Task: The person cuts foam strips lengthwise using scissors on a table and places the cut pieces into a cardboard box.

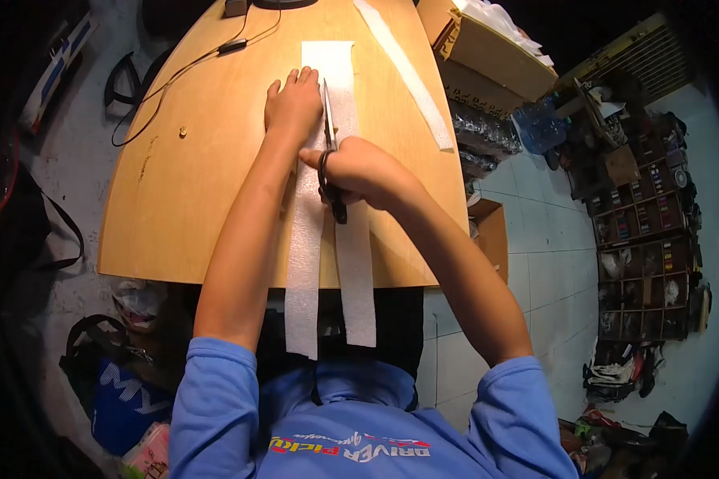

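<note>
A long strip of white foam sheet (327, 56) lies lengthwise on the wooden table, split from its near end into two tails. Both tails hang over the table's front edge. My right hand (367, 172) is closed round the black handles of a pair of scissors (329, 124). The blades point away from me, along the foam at the top of the split. Just left of the blades, my left hand (294, 105) lies flat with fingers stretched out, pressing on the foam's left side.
A separate narrow foam strip (411, 80) lies on the right of the wooden table (192, 199). A black cable (230, 46) runs across the far left. Cardboard boxes (495, 56) stand beyond the right edge. A compartment shelf (643, 239) is farther right.
</note>
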`<state>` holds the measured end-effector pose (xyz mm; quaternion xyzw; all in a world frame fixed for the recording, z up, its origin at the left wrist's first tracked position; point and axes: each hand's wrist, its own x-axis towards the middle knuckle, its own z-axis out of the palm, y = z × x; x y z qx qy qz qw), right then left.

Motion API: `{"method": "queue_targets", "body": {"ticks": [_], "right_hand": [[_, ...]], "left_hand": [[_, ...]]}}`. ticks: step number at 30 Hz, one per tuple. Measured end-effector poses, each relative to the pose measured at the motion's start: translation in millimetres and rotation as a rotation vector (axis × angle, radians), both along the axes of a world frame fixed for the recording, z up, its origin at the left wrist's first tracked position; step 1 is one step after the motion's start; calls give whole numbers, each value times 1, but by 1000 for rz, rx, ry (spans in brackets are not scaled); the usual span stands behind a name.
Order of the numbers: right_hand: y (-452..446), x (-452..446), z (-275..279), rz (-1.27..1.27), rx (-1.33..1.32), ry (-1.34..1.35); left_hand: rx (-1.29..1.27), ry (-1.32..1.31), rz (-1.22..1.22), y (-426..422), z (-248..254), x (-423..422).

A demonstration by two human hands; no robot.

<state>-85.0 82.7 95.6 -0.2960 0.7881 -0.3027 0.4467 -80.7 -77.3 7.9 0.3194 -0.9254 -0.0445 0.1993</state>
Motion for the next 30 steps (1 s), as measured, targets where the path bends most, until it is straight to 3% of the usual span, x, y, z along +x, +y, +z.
{"method": "queue_targets", "body": {"ticks": [13, 16, 17, 20, 22, 30], "right_hand": [[-19, -43, 0, 101, 2, -40], [-7, -31, 1, 27, 37, -11], [1, -22, 4, 0, 14, -33], [19, 5, -2, -7, 56, -24], [29, 17, -7, 38, 36, 56], [21, 13, 2, -6, 17, -29]], "left_hand": [[35, 38, 5, 3, 5, 1], [333, 136, 25, -5, 21, 2], [443, 285, 51, -5, 24, 3], [171, 320, -10, -11, -1, -4], [94, 209, 3, -3, 3, -2], [16, 64, 29, 3, 0, -3]]}}
